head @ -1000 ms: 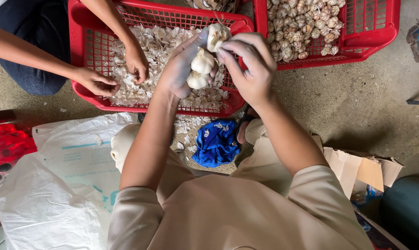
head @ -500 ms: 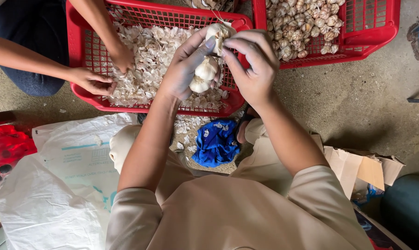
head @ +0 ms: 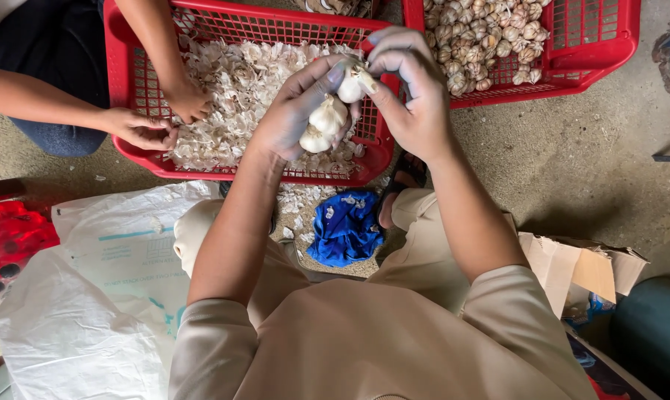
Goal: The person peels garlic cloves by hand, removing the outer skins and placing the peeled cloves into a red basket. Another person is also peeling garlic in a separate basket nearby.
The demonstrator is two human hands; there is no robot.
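Honestly, garlic bulbs seem light, papery, crumbly: left hand cups them, right hand fingertips pinched on the top bulb.

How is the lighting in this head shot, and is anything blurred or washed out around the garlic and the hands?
Head view: soft, even daylight with faint shadows on the concrete floor; the garlic bulbs in the left hand are sharp, bright but not washed out; the right hand shows no motion blur; the white sack is brightest, detail kept; slight wide-angle stretch at the edges.
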